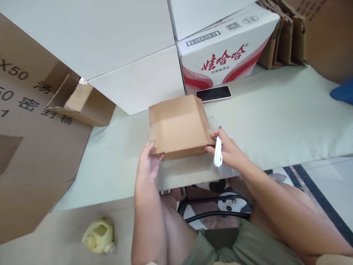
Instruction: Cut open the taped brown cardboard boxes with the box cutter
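Note:
A shallow brown cardboard box [182,127] lies on the pale green cloth before me, its side flaps folded outward. My left hand [150,162] is closed on its near left corner, thumb on top of the flap and fingers underneath. At the near right corner, my right hand [227,149] grips a white utility knife [218,151] while its thumb and fingertips pinch the cardboard edge. A short dark blade tip shows beyond the knuckles, pointing away from me. The undersides of the corners are hidden.
Behind the box stand white cartons [138,81], a red-and-white water carton [220,62] and a phone [213,94]. Folded cardboard [284,40] leans at back right. A large brown carton [41,147] and small open box [91,103] are left. A yellow jug [99,235] lies below.

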### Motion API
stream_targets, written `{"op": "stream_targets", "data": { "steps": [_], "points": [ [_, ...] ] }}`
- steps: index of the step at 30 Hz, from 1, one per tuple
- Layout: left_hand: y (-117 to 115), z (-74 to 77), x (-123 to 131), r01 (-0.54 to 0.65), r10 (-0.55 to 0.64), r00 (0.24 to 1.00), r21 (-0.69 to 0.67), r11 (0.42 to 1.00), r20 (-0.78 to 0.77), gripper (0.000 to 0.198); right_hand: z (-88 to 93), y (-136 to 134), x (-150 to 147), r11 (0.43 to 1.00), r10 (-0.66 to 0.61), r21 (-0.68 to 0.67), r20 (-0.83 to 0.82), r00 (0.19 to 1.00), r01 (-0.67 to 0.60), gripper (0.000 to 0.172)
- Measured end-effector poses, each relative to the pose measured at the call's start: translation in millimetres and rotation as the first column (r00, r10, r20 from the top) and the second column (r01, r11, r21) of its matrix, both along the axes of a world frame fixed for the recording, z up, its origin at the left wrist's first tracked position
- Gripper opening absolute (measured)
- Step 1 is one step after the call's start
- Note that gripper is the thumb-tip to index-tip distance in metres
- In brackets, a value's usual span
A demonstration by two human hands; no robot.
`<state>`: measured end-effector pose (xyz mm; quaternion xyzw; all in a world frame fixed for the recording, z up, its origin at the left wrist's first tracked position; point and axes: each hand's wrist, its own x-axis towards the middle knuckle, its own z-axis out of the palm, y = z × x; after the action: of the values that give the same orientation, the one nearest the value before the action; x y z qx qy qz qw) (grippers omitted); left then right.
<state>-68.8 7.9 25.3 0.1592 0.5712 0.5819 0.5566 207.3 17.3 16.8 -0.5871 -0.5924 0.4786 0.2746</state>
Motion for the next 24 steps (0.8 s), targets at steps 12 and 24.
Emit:
{"op": "stream_targets", "data": {
  "steps": [12, 24],
  "points": [
    [1.0, 4.2, 4.1, -0.029, 0.03, 1.0, -0.023, 0.999, 0.008, 0.034, -1.4, -0.5, 0.1, 1.0, 0.002, 0.005, 0.001, 1.0, -0.002, 0.042],
    [1.0, 1.9, 3.0, -0.01, 0.01, 1.0, -0.013, 1.0, -0.015, 0.035, 3.3, -1.5, -1.0, 1.0, 0.001, -0.012, 0.009, 1.0, -0.001, 0.041]
  ]
}}
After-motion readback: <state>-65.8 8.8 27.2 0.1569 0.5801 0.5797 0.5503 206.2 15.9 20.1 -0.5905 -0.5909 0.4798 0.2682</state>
